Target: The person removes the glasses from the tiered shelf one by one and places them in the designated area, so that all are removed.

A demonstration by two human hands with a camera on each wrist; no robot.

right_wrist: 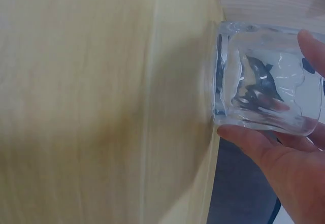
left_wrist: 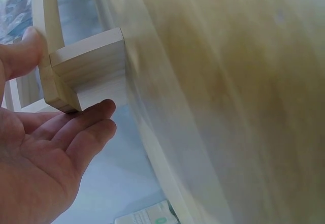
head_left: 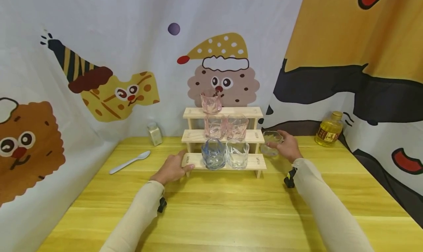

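A three-step wooden stand [head_left: 195, 135] is in the middle of the head view. My left hand [head_left: 171, 169] grips the left end of its lowest step, thumb on top and fingers against the end of the board [left_wrist: 63, 99]. To the right of the stand, my right hand [head_left: 289, 148] holds a clear glass tumbler [right_wrist: 269, 79] between thumb and fingers, its base close to the tabletop. On the lowest step stand a blue glass [head_left: 213, 156] and another clear glass [head_left: 237, 156]. Two pink glasses [head_left: 237, 127] occupy the middle step, and one pink glass [head_left: 211, 102] the top.
A white spoon [head_left: 130, 161] lies on the wooden table [head_left: 214, 215] at left. Behind it stands a small clear jar [head_left: 154, 134] with pale contents. A bottle of yellow oil [head_left: 329, 129] is at the back right. A printed curtain [head_left: 138, 32] hangs behind the table.
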